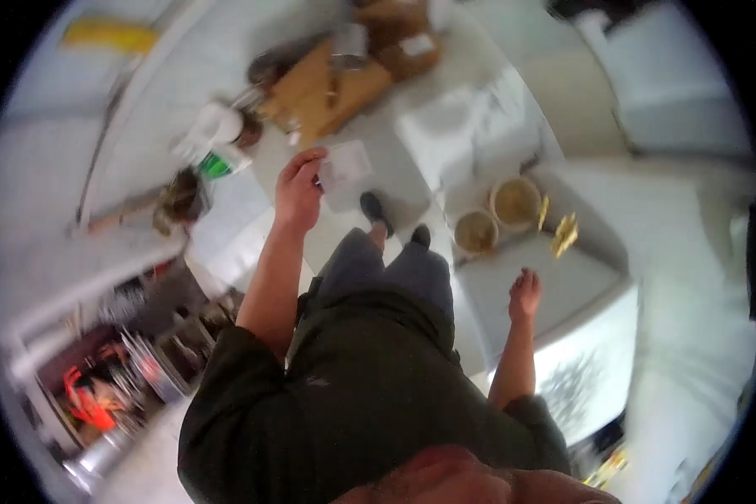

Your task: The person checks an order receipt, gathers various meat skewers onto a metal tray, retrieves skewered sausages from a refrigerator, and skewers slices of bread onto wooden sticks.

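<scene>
My left hand [298, 195] is closed on the edge of a flat, clear-whitish rectangular piece [345, 166], possibly plastic, and holds it out over the floor. Blur hides what it is exactly. My right hand [525, 296] hangs at my right side with loosely bent fingers and nothing visible in it. Beyond that hand are two round tubs [515, 204] with brownish contents, the nearer tub [476, 232] being smaller. Beside them lies a crumpled yellow item [565, 234].
Brown cardboard [332, 88] lies ahead on the far side. To the left are a white container [216, 124] and a green-and-white packet [215, 165]. At lower left, an open drawer [55, 416] holds orange-red and metal items. My shoes [376, 207] stand on the pale floor.
</scene>
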### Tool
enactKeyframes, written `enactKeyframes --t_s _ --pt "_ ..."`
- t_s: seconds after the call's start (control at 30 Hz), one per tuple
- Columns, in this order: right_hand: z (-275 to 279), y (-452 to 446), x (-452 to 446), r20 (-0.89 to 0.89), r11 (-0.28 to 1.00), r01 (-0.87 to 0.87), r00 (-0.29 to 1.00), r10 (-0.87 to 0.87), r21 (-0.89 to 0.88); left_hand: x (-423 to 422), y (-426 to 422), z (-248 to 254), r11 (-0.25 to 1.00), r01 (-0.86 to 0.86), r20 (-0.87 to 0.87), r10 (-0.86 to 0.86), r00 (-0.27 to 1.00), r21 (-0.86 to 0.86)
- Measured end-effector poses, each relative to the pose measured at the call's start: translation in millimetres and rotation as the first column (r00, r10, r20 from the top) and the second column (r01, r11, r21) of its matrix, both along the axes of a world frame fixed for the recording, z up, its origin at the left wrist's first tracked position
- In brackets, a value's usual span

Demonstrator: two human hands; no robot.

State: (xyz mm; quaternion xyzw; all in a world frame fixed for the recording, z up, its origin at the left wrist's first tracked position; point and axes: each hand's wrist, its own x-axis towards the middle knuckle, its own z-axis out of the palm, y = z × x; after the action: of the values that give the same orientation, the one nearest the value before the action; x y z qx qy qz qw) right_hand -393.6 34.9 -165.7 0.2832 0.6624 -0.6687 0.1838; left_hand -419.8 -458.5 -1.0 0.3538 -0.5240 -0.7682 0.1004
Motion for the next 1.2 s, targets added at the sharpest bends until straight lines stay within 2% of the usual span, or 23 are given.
enactKeyframes --t_s 0.07,0.17,0.27,0.37,0.43,0.53,0.6,0.7,0.83,1.03,1.13,1.2 --pt "10.2 -20.8 -23.3 0.101 1.000 0.010 0.995 -0.010 0.002 27.5 -29.7 5.6 0.992 -0.118 -0.060 0.120 0.991 0.036" --pt "31.8 -61.5 -54.4 0.059 0.980 -0.196 0.978 0.198 -0.039 79.9 -62.9 25.2 0.956 -0.294 -0.142 0.293 0.945 0.017" --pt "40.8 -109.4 -77.8 0.022 0.922 -0.386 0.923 0.385 0.021 143.3 -78.3 61.0 0.877 -0.479 -0.170 0.477 0.863 0.029" --pt "64.2 -203.9 -86.8 -0.191 0.782 -0.623 0.769 0.610 -0.014 214.5 -120.9 58.9 0.790 -0.613 -0.226 0.600 0.768 0.015" --pt "93.3 -276.9 -83.7 -0.194 0.700 -0.712 0.695 0.692 -0.057 269.7 -150.9 69.5 0.712 -0.701 -0.223 0.690 0.688 0.043" --pt "128.7 -374.6 -56.2 -0.162 0.560 -0.827 0.548 0.821 0.043 348.8 -186.4 72.9 0.619 -0.784 -0.284 0.760 0.584 0.046" --pt "144.2 -452.9 -14.8 -0.182 0.481 -0.876 0.467 0.865 0.037 432.9 -211.0 66.1 0.516 -0.854 -0.299 0.826 0.478 0.062" --pt "145.6 -542.6 22.4 -0.195 0.436 -0.899 0.435 0.879 -0.036 501.9 -235.3 68.9 0.412 -0.908 -0.332 0.869 0.367 0.076" --pt "153.0 -659.7 85.6 -0.167 0.307 -0.951 0.298 0.940 0.032 596.1 -262.0 66.0 0.240 -0.963 -0.321 0.928 0.191 0.121" --pt "171.1 -801.5 161.2 -0.229 0.098 -0.987 0.066 0.971 0.130 673.6 -288.9 41.2 0.040 -0.993 -0.275 0.961 0.009 0.107" --pt "155.0 -892.2 192.5 -0.273 -0.007 -0.992 -0.040 0.961 0.123 714.0 -313.1 37.3 -0.084 -0.995 -0.223 0.970 -0.095 0.059" --pt "139.9 -952.6 216.3 -0.290 -0.136 -0.982 -0.169 0.942 0.132 741.8 -321.6 25.8 -0.162 -0.987 -0.195 0.968 -0.156 -0.014"
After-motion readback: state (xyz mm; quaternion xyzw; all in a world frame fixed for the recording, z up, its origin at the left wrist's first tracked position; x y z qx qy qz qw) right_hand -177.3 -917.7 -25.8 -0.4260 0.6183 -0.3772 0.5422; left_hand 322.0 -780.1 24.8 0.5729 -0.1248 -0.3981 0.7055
